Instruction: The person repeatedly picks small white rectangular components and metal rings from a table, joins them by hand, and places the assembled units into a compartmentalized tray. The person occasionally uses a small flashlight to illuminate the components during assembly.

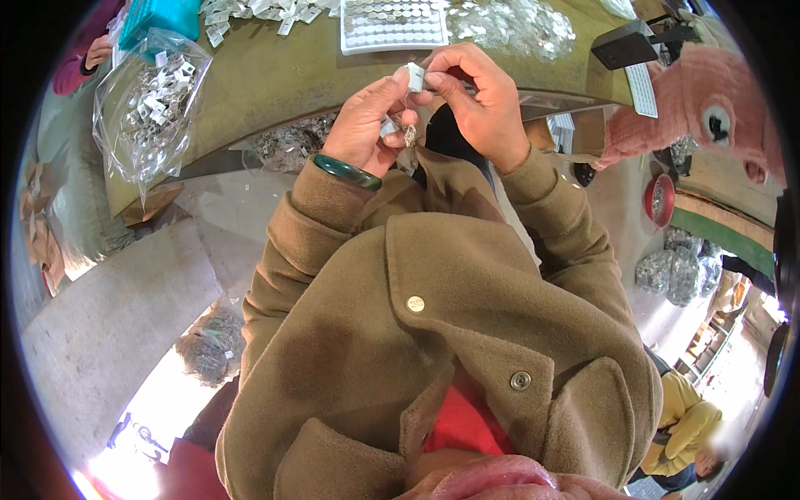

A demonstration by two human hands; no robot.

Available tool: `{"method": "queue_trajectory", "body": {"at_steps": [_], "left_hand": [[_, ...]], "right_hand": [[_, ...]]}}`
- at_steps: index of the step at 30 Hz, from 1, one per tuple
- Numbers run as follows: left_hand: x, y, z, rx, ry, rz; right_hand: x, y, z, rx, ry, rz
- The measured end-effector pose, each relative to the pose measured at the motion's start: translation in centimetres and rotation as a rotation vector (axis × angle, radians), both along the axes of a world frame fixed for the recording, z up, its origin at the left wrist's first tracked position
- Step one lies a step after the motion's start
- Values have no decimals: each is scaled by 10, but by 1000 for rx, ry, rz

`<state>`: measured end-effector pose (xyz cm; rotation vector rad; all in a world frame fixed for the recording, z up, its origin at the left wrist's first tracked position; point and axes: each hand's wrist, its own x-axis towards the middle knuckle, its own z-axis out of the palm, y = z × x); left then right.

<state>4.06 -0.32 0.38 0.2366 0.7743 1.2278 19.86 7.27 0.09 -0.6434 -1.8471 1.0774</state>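
Note:
Above the near edge of the table, my left hand [360, 125] pinches a small white tag [416, 77] between thumb and forefinger. The thumb and forefinger of my right hand [486, 100] close on the tag's right side. A second white piece [387, 127] sits in the curled lower fingers of my left hand. From those fingers hangs a small silvery thing [409, 136], too fine to make out. Just beyond my hands lies a white tray [392, 37] with rows of small round silvery pieces in its far part.
Loose white tags [265, 12] and a heap of clear flat pieces [512, 29] flank the tray. A plastic bag of white tags [154, 108] is at the table's left edge. A black box-shaped object [623, 48] and a pink plush item [692, 108] stand right. Another person's hand [98, 52] shows far left.

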Motion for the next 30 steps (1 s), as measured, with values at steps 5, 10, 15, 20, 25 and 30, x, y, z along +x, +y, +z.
{"method": "queue_trajectory", "body": {"at_steps": [5,10,15,20,25,30], "left_hand": [[2,0,1,12,272,13],[-6,2,3,-77,142,11],[-10,3,-4,-77,77,-15],[-6,8,-7,-34,130,-33],[-2,11,-4,-16,319,-7],[-6,15,-5,38,157,-39]], "right_hand": [[2,5,8,44,-163,50],[2,7,17,-255,-161,119],[1,7,22,-129,-247,76],[-3,8,16,83,-205,57],[9,34,14,74,-251,253],[19,111,11,236,-555,-216]]}}
